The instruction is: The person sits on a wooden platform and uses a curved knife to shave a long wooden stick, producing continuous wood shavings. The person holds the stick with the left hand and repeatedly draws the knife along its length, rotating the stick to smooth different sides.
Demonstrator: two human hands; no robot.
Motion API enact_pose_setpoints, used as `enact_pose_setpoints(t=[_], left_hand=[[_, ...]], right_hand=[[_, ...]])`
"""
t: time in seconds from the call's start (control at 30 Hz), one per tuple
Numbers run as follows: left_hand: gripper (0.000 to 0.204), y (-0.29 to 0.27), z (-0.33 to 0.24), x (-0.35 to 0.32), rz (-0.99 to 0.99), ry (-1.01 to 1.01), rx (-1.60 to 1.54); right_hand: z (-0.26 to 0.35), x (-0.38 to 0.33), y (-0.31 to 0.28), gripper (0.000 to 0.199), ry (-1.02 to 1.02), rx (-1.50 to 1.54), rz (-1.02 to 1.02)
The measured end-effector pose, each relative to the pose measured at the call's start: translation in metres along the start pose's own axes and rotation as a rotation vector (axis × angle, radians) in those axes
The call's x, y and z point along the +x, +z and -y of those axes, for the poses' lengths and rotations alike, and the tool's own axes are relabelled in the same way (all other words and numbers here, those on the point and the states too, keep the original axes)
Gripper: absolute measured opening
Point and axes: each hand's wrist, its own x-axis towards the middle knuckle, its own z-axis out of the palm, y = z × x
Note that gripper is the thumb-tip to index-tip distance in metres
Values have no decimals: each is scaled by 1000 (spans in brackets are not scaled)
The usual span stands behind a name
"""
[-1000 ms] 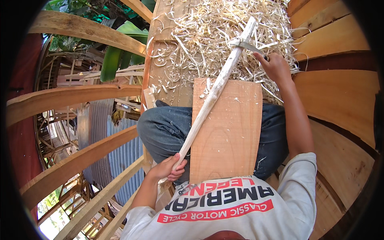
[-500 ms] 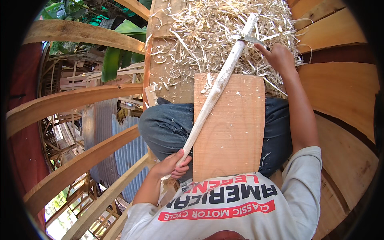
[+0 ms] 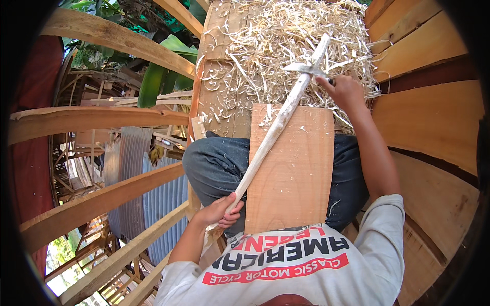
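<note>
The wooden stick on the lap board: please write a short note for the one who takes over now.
Left hand: grips the near end of the wooden stick.
Right hand: holds a blade against the stick near its far end.
The stick lies slanted over the board on the lap.
Done: many shavings lie ahead.
Left: I cannot tell how much carving remains.

A flat wooden board [image 3: 293,168] lies across the person's lap, a pale stick [image 3: 273,135] slanting over it; beyond, plank flooring [image 3: 217,97] carries heaped wood shavings [image 3: 275,46].
</note>
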Motion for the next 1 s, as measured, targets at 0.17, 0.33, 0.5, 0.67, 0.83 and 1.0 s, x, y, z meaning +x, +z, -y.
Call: enact_pose_setpoints(t=[0.17, 0.33, 0.5, 0.67, 0.83, 1.0], left_hand=[[51, 7, -5, -1, -15, 15, 40], [52, 5, -2, -2, -9, -2, 19], [53, 3, -6, 4, 17, 23, 5], [54, 8, -5, 4, -42, 22, 34], [53, 3, -1, -1, 13, 7, -20], [53, 3, -2, 0, 13, 2, -31]], right_hand=[[-27, 15, 0, 82, 28, -24, -105], [-19, -1, 11, 83, -236, 61, -115], [-26, 1, -2, 77, -10, 15, -46], [-31, 8, -1, 73, 93, 83, 32], [-14, -3, 16, 79, -291, -18, -78], [-23, 5, 11, 81, -95, -38, -31]])
